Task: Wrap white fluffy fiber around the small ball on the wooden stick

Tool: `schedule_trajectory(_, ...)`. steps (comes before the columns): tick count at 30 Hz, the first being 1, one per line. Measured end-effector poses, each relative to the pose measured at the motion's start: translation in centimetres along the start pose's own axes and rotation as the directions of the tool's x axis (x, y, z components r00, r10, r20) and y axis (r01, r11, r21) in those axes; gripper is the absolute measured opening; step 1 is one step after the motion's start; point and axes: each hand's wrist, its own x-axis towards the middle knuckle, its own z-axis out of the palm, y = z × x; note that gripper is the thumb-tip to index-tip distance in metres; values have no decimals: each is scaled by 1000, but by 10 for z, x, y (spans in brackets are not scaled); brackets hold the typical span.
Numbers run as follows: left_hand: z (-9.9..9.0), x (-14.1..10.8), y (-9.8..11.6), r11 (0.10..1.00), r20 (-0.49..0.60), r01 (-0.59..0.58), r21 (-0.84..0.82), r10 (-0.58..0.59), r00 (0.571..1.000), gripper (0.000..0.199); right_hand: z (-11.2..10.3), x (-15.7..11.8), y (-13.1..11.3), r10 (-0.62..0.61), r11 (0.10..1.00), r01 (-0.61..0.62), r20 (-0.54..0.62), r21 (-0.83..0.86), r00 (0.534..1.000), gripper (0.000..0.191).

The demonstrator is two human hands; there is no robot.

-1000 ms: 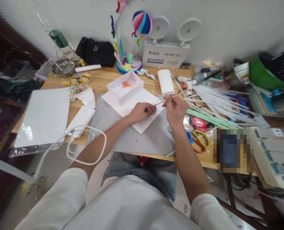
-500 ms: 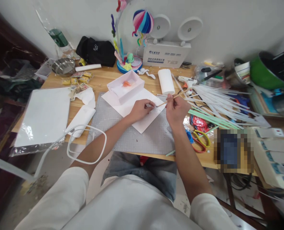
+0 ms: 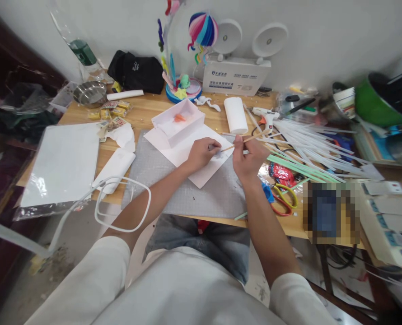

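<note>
The right hand [image 3: 250, 155] is holding a thin stick [image 3: 228, 148], its fingers clamping together around the shaft. The stick is slanting over the right corner of a white sheet [image 3: 201, 177], its lower tip pointing at the left hand [image 3: 203, 153]. The left hand is hovering over the sheet, thumb and forefinger curling close beside that tip; whether they are pinching anything small, I cannot tell.

The sheet is lying askew on a grey mat [image 3: 184, 201], one corner pointing to the near edge of the surface [image 3: 217, 119]. A pale box [image 3: 178, 135] is resting on the sheet's far-left part, with an orange piece [image 3: 179, 118] lying inside. Beyond the sheet's right corner, a white roll [image 3: 235, 116] is sitting toward the surface's far edge, and a glue gun [image 3: 268, 115] is lying to the right of it. White strips [image 3: 306, 140] are spreading toward the right edge, green strips [image 3: 297, 167] lying nearer. Scissors [image 3: 283, 212] are resting at the near edge, right of the mat.
</note>
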Motion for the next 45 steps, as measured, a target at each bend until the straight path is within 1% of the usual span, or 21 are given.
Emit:
schedule_trajectory(5,3,2,-4,1000,-9,4,-10,-4,1000,8,4,-1,2,21,1000,-21,59,6,998,45)
schedule_trajectory(9,4,2,-4,1000,-11,11,-19,-12,1000,8,5,-2,1,21,999,-23,58,24,998,44)
schedule_trajectory(14,2,2,-1,999,-2,27,-46,-27,1000,7,6,-3,0,-8,1000,7,63,20,998,41)
schedule_trajectory(18,-1,0,0,998,13,27,-55,-26,1000,12,6,-3,1,6,1000,-7,87,11,996,39)
schedule_trajectory(22,-5,-2,1,992,28,55,-111,-52,998,18,7,-2,1,24,1000,-25,90,9,996,41)
schedule_trajectory(25,-6,-3,1,987,39,79,-143,-74,996,20,8,-1,2,65,998,-66,73,12,995,44)
schedule_trajectory(30,-7,-3,0,981,65,100,-166,-90,994,22,11,-1,4,184,980,-185,20,69,983,50)
schedule_trajectory(32,-7,-3,0,980,68,101,-172,-91,994,22,11,-1,5,201,976,-201,2,80,980,51)
schedule_trajectory(35,-8,-3,0,979,73,98,-179,-86,994,22,11,-1,4,190,979,-189,-7,73,982,51)
schedule_trajectory(39,-8,-3,-1,979,71,97,-181,-86,994,22,11,-2,3,158,986,-159,16,59,987,50)
schedule_trajectory(45,-7,-4,-1,982,60,70,-175,-60,996,23,10,-3,2,88,996,-89,31,26,996,44)
